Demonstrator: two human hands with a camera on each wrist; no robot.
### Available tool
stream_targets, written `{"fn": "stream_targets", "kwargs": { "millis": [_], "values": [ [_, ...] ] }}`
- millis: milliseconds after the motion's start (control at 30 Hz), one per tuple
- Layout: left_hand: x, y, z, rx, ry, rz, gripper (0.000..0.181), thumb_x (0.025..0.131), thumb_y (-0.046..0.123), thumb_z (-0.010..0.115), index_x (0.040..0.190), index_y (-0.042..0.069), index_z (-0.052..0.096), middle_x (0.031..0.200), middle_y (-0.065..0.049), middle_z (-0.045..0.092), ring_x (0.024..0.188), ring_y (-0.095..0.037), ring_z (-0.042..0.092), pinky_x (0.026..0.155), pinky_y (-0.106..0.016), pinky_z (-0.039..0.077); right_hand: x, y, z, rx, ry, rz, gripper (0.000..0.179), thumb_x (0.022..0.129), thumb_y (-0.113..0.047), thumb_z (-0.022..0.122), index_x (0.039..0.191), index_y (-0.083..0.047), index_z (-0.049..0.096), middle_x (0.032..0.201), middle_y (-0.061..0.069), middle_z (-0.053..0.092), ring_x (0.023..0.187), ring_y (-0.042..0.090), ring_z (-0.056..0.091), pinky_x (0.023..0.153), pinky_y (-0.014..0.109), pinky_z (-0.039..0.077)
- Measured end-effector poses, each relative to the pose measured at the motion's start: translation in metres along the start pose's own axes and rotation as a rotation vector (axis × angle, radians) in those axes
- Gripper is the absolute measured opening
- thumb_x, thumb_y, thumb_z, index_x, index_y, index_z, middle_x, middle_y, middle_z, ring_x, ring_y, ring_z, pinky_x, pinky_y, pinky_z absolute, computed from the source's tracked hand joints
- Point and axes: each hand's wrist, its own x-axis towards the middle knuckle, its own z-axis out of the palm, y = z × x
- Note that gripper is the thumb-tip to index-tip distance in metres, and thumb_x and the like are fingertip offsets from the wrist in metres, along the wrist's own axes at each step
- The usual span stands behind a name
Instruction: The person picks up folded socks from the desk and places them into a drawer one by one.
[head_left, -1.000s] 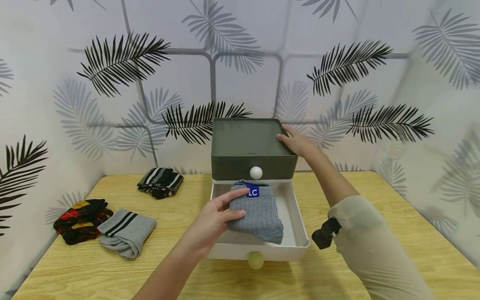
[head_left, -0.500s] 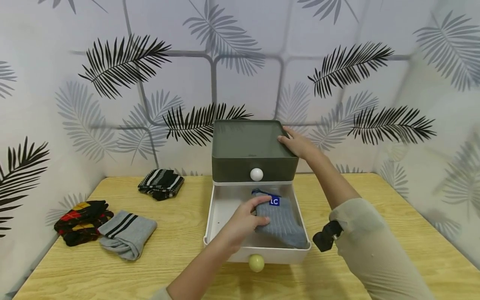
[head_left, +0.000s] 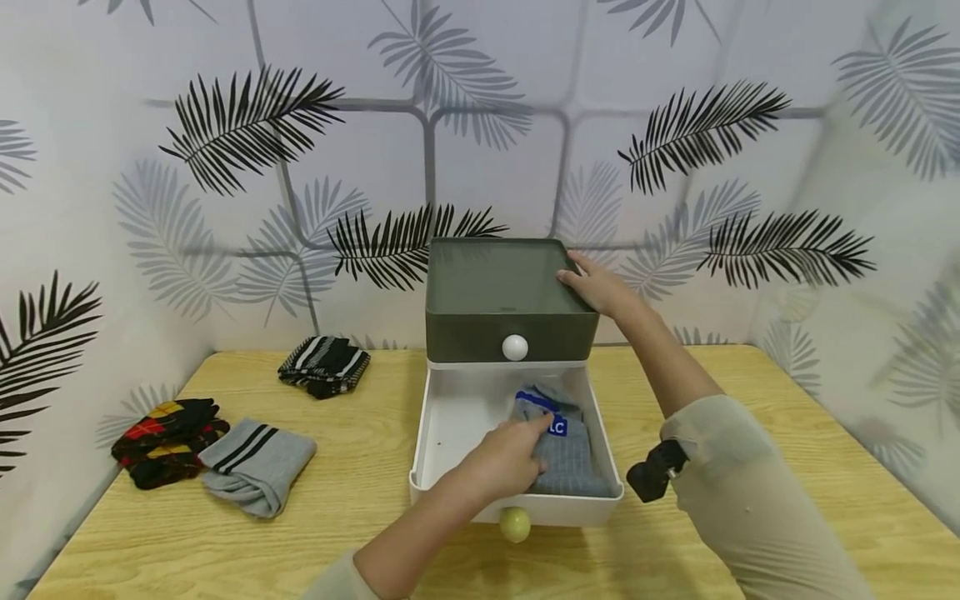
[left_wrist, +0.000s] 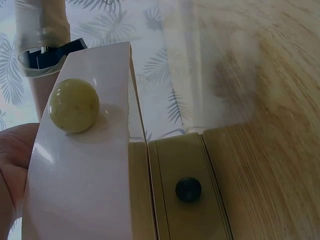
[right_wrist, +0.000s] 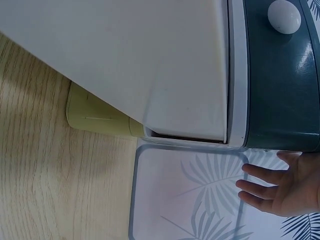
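A folded pair of grey ribbed socks (head_left: 573, 458) with a blue label lies in the right half of the pulled-out white drawer (head_left: 450, 417). My left hand (head_left: 502, 462) reaches over the drawer's front, its index finger stretched onto the socks beside the label; its thumb is partly hidden. A dark green top drawer with a white knob (head_left: 515, 347) sits above. My right hand (head_left: 600, 287) rests at the right edge of the unit's top (head_left: 502, 275), fingers spread in the right wrist view.
To the left on the wooden table (head_left: 360, 517) lie folded grey striped socks (head_left: 258, 467), red-yellow-black socks (head_left: 168, 442) and black-and-white socks (head_left: 324, 367). The white drawer's yellow-green knob (left_wrist: 75, 106) juts forward. Below is a yellow drawer with a black knob (left_wrist: 188, 190).
The grey socks have moved right and down from above the drawer to its right side. My left hand has moved right with them and no longer pinches them. The right hand stays put.
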Motion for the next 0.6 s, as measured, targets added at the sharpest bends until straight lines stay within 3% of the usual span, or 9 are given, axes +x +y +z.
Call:
{"fn": "stream_targets", "kwargs": {
  "millis": [133,300,533,600],
  "values": [
    [-0.003,-0.003,-0.002,0.076,0.007,0.008,0.052,0.087,0.012,0.064,0.136,0.009,0.047,0.127,-0.009,0.053,0.117,-0.028,0.047,0.092,-0.039,0.04,-0.001,0.0,0.0,0.008,-0.002,0.0,0.061,0.099,-0.038,0.03,0.148,-0.009,0.008,0.147,0.024,0.014,0.132,0.043,0.012,0.102,0.055,0.014],
    [-0.013,-0.007,-0.013,0.014,0.014,-0.025,0.055,0.088,0.017,0.063,0.139,0.013,0.043,0.129,-0.011,0.051,0.118,-0.031,0.046,0.092,-0.044,0.039,0.0,0.003,0.0,0.004,0.006,-0.008,0.061,0.099,-0.038,0.03,0.148,-0.009,0.009,0.147,0.023,0.015,0.132,0.042,0.013,0.103,0.054,0.015],
    [-0.035,-0.022,-0.042,-0.029,0.164,0.02,0.051,0.09,0.017,0.06,0.138,0.008,0.043,0.134,-0.013,0.046,0.122,-0.033,0.04,0.098,-0.047,0.031,0.001,0.004,0.0,0.009,0.018,-0.018,0.061,0.099,-0.038,0.032,0.148,-0.009,0.011,0.147,0.024,0.016,0.132,0.042,0.014,0.103,0.054,0.015],
    [-0.044,-0.029,-0.054,-0.052,0.208,-0.004,0.05,0.091,0.019,0.059,0.138,0.01,0.044,0.135,-0.011,0.046,0.122,-0.033,0.041,0.098,-0.048,0.031,0.002,0.005,0.0,0.01,0.021,-0.02,0.061,0.099,-0.038,0.032,0.148,-0.009,0.011,0.147,0.024,0.017,0.132,0.042,0.014,0.103,0.054,0.015]
  ]
}}
